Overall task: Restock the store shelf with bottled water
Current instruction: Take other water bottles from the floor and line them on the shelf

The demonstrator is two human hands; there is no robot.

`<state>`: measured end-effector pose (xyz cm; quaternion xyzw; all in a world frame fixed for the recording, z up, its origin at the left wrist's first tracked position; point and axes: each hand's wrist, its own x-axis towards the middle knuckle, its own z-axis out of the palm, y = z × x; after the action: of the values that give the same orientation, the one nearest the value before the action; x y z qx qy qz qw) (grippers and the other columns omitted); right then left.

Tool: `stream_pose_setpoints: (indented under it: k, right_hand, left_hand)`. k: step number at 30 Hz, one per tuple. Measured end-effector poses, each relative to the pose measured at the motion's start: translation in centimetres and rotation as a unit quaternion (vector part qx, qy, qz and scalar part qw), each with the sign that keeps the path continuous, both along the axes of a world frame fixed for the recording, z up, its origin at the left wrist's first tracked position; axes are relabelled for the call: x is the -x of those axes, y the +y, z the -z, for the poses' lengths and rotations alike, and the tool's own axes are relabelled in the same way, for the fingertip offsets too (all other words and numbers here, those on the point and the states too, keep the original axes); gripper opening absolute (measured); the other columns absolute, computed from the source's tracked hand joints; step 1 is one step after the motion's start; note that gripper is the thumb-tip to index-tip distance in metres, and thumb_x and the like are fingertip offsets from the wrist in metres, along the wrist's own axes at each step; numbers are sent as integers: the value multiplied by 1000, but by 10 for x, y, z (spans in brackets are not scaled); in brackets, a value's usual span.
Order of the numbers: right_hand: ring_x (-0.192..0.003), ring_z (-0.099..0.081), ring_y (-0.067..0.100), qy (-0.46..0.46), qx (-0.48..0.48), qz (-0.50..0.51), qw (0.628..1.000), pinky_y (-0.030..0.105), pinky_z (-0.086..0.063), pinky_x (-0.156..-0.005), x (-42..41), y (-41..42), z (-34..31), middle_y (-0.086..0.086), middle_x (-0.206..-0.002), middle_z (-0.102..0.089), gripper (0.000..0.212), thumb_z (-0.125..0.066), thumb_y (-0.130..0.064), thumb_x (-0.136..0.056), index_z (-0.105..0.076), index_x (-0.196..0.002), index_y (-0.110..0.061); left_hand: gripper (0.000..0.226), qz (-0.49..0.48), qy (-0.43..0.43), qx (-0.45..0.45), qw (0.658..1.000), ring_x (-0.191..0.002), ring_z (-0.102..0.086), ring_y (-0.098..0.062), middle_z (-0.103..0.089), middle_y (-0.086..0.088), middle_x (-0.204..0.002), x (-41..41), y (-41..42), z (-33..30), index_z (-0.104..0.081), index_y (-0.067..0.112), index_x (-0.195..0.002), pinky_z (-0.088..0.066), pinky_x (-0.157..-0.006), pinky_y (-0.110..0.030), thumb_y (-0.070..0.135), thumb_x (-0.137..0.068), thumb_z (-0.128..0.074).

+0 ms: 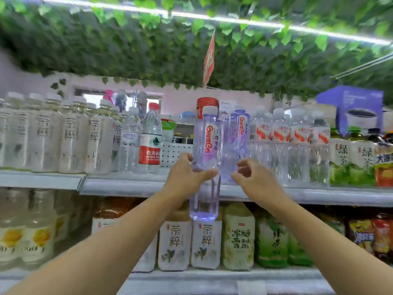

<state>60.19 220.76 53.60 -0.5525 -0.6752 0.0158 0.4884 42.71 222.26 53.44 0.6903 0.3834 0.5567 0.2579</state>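
- Between the fingers of my left hand [187, 177] is a purple water bottle [205, 167]. My thumb and fingers curl round its middle and pinch it, and it stands upright in the air.
- Below my fingers, the bottom of that bottle hangs lower than the edge of the top shelf [127, 185]. It is not on the shelf yet.
- Just past the fingertips of my right hand [254, 179] stands a second purple bottle [237, 143], already on the shelf. My right fingers are loosely curled and hold nothing. I cannot tell if they touch that bottle.
- To do this step well, I think I should lift the bottle higher than the shelf edge first. Then I push it into the open gap to the left of my fingers, next to the red-label bottle [150, 139].
- I should set it down flat, label to the front, and let go slowly so it does not tip its neighbours.
- Behind my fingers and the held bottle, I cannot see the shelf floor, so I cannot tell how deep the gap goes.
- The picture is blurry at the sides, and the small label words are hard to read.
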Motion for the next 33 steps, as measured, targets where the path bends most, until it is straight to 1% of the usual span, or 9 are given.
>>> stream_pose_setpoints:
  k: [3,5,8,12,18,21,25,29,33]
  right_hand:
    - [-110,-50,16,-28,-9,39,999,27,-39,-92,14,22,-6,5,-126,-53,43,-61,-26,-90,-48,-129,-11]
    - [-119,-48,19,-45,-8,58,997,32,-39,-99,21,35,-8,6,-131,-50,48,-62,-26,-89,-46,-131,-9]
    - [-120,-46,19,-73,-7,83,994,32,-39,-99,31,52,-4,4,-133,-47,50,-62,-30,-88,-44,-131,-11]
    - [-121,-42,15,-97,-13,120,988,30,-38,-101,38,71,6,-1,-133,-43,49,-61,-33,-89,-42,-131,-17]
    - [-122,-38,13,-156,-53,163,973,27,-33,-102,44,85,15,-3,-131,-43,45,-57,-37,-90,-44,-129,-19]
    - [-119,-39,13,-189,-75,174,964,26,-34,-100,41,90,20,-3,-127,-46,40,-54,-38,-92,-48,-126,-19]
    - [-115,-39,12,-220,-106,170,955,24,-32,-96,36,94,27,-4,-122,-48,35,-50,-41,-93,-51,-121,-20]
    - [-113,-43,15,-244,-137,155,947,26,-31,-93,28,100,31,-2,-118,-51,34,-50,-41,-93,-54,-117,-17]
    - [-88,-55,19,-266,-176,134,938,26,-38,-75,21,110,33,-1,-92,-60,34,-46,-42,-84,-62,-94,-14]
  left_hand:
    - [49,10,-10,-33,999,-90,-62,-20,-64,-7,-99,11,27,-35,-43,14,-109,-50,-72,-30,31,-77,-75]
    - [48,23,-21,-38,999,-94,-61,-21,-60,-4,-99,15,48,-54,-42,15,-109,-52,-77,-34,30,-77,-74]
    - [51,30,-22,-54,998,-98,-60,-23,-57,-1,-100,15,81,-73,-43,13,-112,-51,-88,-41,32,-77,-75]
    - [54,63,-21,-52,996,-93,-58,-20,-56,0,-98,8,115,-79,-43,9,-117,-51,-79,-36,27,-78,-75]
    - [52,74,-9,-12,997,-88,-50,-18,-47,4,-87,-8,148,-65,-41,10,-112,-49,-81,-36,31,-78,-75]
    - [53,77,-16,3,997,-94,-52,-18,-48,6,-90,-13,155,-57,-40,12,-115,-49,-89,-40,30,-79,-74]
    - [53,80,-29,10,996,-90,-51,-15,-45,11,-87,-13,156,-53,-39,12,-119,-46,-79,-32,30,-82,-72]
    - [61,86,-8,25,996,-104,-53,-19,-53,-2,-116,-13,154,-51,-37,12,-128,-47,-85,-34,29,-82,-72]
    - [70,95,58,70,991,-104,-56,-21,-56,-6,-119,-9,156,-42,-34,18,-129,-44,-65,-27,14,-75,-78]
